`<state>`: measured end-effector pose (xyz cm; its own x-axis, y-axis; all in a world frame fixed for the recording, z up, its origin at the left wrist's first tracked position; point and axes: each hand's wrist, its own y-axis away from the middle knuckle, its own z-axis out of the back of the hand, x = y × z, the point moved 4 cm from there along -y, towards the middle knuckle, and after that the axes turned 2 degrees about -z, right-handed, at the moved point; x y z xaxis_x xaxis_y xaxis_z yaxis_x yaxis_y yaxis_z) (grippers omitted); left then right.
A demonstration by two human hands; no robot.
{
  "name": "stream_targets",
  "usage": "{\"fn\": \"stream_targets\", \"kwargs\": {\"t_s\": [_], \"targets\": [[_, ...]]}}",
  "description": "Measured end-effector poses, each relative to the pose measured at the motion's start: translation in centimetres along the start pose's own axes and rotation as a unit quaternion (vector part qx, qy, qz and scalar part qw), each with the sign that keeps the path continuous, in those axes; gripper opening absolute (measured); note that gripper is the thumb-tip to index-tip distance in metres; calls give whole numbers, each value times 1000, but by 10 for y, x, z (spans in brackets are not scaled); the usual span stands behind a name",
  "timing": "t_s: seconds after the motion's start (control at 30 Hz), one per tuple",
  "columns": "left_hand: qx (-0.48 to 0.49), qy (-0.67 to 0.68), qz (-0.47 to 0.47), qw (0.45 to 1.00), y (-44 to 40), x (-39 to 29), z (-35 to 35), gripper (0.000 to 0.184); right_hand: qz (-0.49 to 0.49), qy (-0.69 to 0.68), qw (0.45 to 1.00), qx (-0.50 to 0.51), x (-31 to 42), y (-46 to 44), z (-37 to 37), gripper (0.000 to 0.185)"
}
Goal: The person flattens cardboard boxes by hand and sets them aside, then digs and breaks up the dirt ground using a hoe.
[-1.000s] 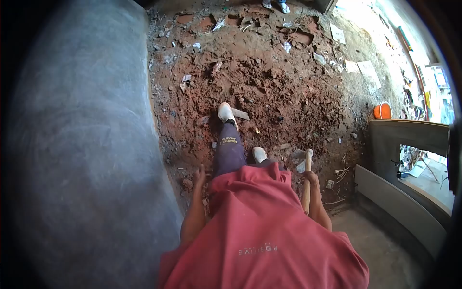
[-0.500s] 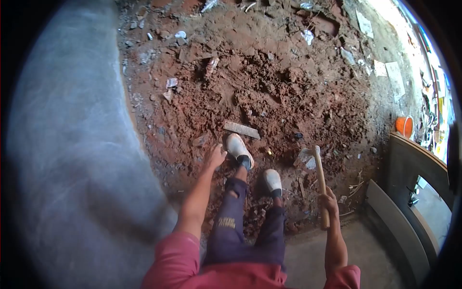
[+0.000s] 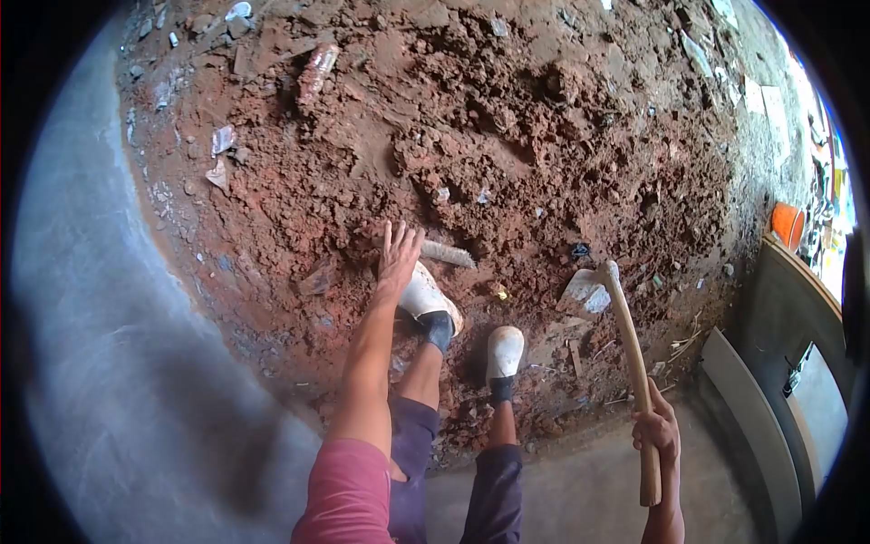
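Note:
My left hand [image 3: 399,256] reaches down over the toe of my left white shoe [image 3: 426,295], fingers stretched out and slightly spread. Beside those fingers lies a flat, greyish strip [image 3: 450,255], its left end hidden behind the hand; I cannot tell whether they touch. My right hand [image 3: 660,428] is wrapped round the lower part of the wooden handle of a hoe [image 3: 629,340]. The hoe's pale, dirt-covered blade [image 3: 584,288] rests at the soil surface, pointing left from the handle's top.
Loose reddish soil [image 3: 507,172] with scraps of litter spreads ahead. Smooth concrete [image 3: 118,363] borders it on the left. At right stand leaning panels [image 3: 748,417] and an orange bucket [image 3: 787,225]. My other white shoe [image 3: 505,352] is on the dirt.
I have bent lower, and the ground appears closer. My left hand has moved forward to the grey strip, its fingers now stretched out. My right hand still holds the hoe.

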<state>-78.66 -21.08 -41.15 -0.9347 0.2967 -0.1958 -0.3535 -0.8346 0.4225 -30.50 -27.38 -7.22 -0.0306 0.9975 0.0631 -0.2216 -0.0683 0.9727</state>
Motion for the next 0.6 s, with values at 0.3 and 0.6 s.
{"fn": "stream_targets", "kwargs": {"t_s": [0.3, 0.6], "targets": [[-127, 186, 215, 950, 74, 49, 32, 24, 66, 123, 990, 16, -20, -15, 25, 73], [-35, 411, 542, 733, 4, -2, 8, 26, 50, 27, 998, 39, -18, -12, 3, 74]]}}
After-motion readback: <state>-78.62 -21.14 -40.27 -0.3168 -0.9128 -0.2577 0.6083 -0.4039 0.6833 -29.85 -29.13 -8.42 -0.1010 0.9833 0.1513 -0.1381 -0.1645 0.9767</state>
